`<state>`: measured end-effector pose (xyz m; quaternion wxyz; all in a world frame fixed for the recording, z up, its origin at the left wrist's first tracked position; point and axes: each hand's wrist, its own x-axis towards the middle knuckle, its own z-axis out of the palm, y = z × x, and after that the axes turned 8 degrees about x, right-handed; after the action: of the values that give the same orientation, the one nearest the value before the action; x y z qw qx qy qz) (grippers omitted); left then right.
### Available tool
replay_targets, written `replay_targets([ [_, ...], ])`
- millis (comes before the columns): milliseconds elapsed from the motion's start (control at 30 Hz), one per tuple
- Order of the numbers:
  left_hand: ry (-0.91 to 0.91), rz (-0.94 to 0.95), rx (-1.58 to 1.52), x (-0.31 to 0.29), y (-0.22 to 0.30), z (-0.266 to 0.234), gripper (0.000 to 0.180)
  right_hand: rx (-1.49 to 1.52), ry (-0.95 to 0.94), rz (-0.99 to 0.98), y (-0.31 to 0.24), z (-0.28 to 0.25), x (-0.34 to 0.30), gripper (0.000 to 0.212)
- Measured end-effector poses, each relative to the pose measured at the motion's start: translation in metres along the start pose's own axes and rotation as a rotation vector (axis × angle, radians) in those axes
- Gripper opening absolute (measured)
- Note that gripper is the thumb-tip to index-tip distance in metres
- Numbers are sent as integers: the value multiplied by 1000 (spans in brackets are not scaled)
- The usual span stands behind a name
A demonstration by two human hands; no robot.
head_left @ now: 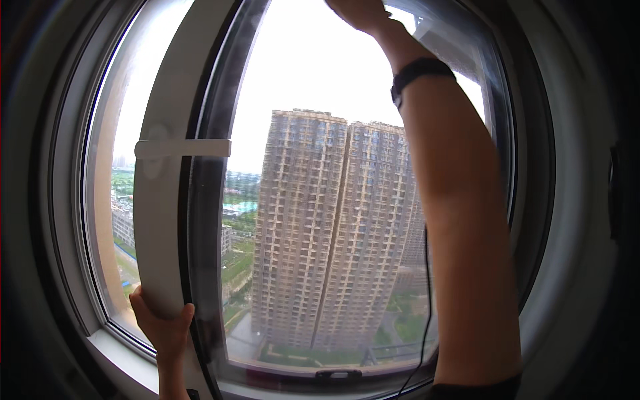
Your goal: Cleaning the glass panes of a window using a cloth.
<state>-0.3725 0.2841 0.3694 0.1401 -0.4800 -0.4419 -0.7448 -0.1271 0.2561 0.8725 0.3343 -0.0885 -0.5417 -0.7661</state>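
Note:
My left hand [167, 331] grips the pale upright window post [159, 233] low down, its thumb on one side and its fingers on the other. Higher on that post a white window handle [183, 148] sticks out sideways to the right. My right arm stretches up across the large window opening, with a dark wristband [421, 72] on the wrist. At the top edge of the view my right hand [361, 13] is bent to the left near the upper part of the window. Its fingers are cut off, so what it touches or holds is hidden.
A thin black cord [427, 307] hangs down beside my right forearm. Along the bottom of the window runs a frame rail [280, 375] with a small dark latch [339, 374]. Tall apartment towers [333, 227] stand outside. A narrower pane [123, 220] lies left of the post.

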Motion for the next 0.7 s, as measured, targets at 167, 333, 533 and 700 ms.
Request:
replay_targets([
  [167,9,-37,-38,-1,6,-16,75,-298,68,-130,132,-39,-78,20],
  [333,31,36,-39,1,7,-16,78,-107,-61,501,281,-112,-243,64],
  [533,68,118,87,1,-5,-21,64,265,4,731,199,-194,-354,59],
  [700,71,101,69,-1,5,-13,63,-139,-94,775,131,-172,-289,34],
])
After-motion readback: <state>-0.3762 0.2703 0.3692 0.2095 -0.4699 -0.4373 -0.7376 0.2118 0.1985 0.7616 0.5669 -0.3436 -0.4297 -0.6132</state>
